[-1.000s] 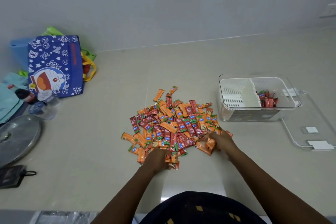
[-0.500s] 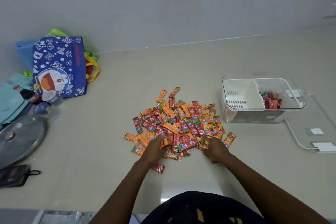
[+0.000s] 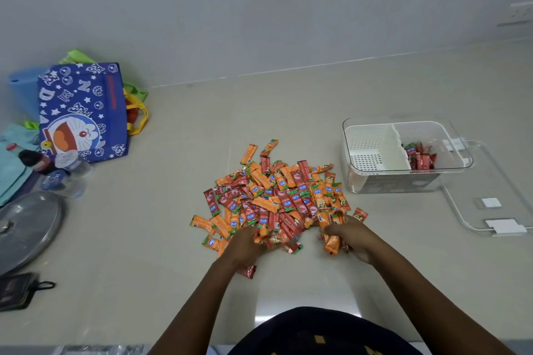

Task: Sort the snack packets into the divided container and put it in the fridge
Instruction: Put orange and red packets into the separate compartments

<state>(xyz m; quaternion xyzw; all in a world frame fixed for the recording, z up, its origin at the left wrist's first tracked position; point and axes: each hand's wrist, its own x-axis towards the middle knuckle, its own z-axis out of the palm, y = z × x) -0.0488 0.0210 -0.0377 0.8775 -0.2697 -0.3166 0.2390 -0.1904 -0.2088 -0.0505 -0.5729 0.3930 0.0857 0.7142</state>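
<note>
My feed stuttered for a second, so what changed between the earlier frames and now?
The right hand drew back from the pile's right edge toward the body and now grips a bunch of orange packets. The left hand crept forward into the near edge of the pile, uncovering a red packet beside its wrist. The divided container, its few red packets and the lid are unchanged.

- Soft, even indoor light falls across the pale surface (image 3: 178,239), with faint shadows.
- A bright reflection glares near the bottom edge.
- Fingers blur slightly with motion.
- Wide-angle distortion bends the wall line and corners.
</note>
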